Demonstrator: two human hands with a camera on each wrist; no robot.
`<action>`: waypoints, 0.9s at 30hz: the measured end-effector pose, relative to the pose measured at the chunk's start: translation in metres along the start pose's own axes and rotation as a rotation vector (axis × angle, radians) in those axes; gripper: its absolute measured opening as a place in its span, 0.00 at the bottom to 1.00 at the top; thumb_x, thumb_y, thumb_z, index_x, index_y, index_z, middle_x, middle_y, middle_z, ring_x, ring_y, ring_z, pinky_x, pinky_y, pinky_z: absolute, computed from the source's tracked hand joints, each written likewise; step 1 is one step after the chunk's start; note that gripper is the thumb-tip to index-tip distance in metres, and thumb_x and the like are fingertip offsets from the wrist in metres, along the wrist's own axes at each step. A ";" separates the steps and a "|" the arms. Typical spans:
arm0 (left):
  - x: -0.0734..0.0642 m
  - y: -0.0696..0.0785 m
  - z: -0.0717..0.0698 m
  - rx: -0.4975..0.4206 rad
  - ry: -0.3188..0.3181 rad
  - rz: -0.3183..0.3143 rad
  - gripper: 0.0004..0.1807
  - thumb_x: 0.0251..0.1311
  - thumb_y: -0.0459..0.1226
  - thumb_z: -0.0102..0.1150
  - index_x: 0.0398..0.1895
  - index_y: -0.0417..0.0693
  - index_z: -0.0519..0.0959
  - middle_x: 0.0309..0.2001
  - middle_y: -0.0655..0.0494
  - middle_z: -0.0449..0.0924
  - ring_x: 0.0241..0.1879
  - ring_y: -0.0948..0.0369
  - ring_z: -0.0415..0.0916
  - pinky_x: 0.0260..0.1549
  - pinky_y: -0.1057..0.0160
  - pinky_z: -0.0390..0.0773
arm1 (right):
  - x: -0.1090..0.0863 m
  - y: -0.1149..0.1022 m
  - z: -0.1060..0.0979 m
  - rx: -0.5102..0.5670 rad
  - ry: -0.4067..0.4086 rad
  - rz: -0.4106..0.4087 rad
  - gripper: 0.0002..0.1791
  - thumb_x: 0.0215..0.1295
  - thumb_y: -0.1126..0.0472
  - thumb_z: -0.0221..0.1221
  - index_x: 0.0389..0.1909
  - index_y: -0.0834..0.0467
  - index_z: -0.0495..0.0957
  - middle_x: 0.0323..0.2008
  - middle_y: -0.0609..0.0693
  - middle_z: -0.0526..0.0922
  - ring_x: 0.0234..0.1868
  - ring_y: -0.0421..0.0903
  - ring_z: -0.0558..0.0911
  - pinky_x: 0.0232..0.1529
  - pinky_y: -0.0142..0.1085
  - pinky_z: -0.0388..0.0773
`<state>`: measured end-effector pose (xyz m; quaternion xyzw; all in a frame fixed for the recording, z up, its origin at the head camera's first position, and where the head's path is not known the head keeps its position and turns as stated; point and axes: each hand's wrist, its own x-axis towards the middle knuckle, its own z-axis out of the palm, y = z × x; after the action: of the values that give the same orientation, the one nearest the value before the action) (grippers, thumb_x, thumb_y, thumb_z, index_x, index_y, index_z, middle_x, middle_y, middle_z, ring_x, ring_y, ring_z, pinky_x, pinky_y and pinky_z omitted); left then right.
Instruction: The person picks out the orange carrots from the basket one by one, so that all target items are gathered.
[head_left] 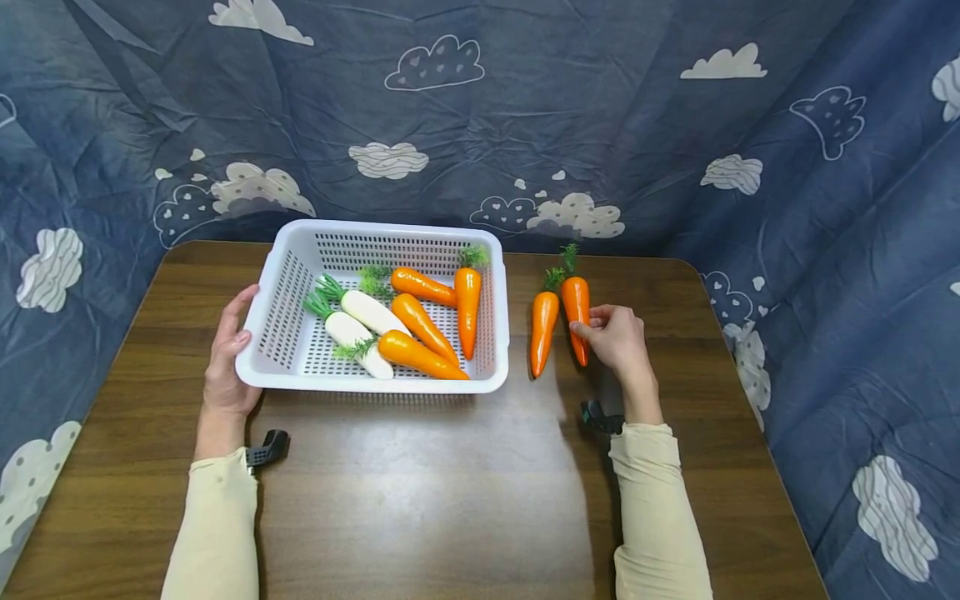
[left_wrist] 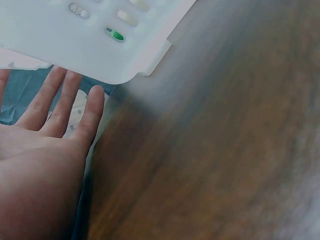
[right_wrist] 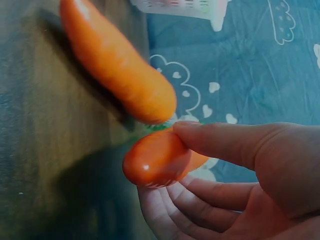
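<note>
My right hand [head_left: 617, 337] pinches an orange carrot [head_left: 575, 298] with a green top, its thumb on one side and fingers on the other. In the right wrist view the carrot's tip [right_wrist: 150, 162] points toward the camera. A second carrot [head_left: 543, 325] lies just left of it on the table. My left hand [head_left: 228, 354] is at the left end of a white plastic basket [head_left: 372, 383], its fingers extended along the outer wall. Inside the basket are several carrots [head_left: 420, 354] and two white radishes [head_left: 375, 312] with green leaves.
The brown wooden table [head_left: 420, 492] ends at a blue cloud-patterned cloth [head_left: 450, 125] behind and at the sides. Black wrist cameras [head_left: 268, 448] are strapped below both hands. The basket's raised walls surround the vegetables.
</note>
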<state>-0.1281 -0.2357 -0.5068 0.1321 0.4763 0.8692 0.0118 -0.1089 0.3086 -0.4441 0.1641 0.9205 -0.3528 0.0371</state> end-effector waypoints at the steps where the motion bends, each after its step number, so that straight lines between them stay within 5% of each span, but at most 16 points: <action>1: 0.000 0.000 0.000 -0.004 -0.001 0.000 0.36 0.68 0.36 0.39 0.82 0.51 0.58 0.77 0.45 0.62 0.60 0.53 0.73 0.49 0.62 0.82 | 0.000 0.002 0.001 0.003 -0.009 0.004 0.27 0.69 0.54 0.70 0.60 0.70 0.80 0.49 0.64 0.85 0.45 0.55 0.85 0.35 0.29 0.78; 13: -0.001 -0.001 -0.001 -0.022 -0.022 0.007 0.36 0.69 0.36 0.40 0.83 0.50 0.56 0.77 0.45 0.61 0.60 0.53 0.73 0.50 0.62 0.82 | 0.004 0.018 0.012 -0.001 -0.034 -0.028 0.23 0.68 0.55 0.70 0.53 0.70 0.82 0.45 0.65 0.88 0.43 0.55 0.87 0.33 0.27 0.77; 27: 0.001 0.000 -0.001 -0.002 -0.005 -0.002 0.36 0.69 0.36 0.40 0.83 0.52 0.58 0.76 0.46 0.62 0.59 0.52 0.73 0.47 0.61 0.83 | 0.002 0.017 0.008 0.003 -0.016 -0.011 0.26 0.69 0.52 0.69 0.57 0.70 0.81 0.48 0.65 0.88 0.43 0.54 0.87 0.32 0.25 0.76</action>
<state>-0.1290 -0.2360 -0.5071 0.1338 0.4755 0.8694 0.0139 -0.1056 0.3157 -0.4611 0.1561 0.9206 -0.3556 0.0425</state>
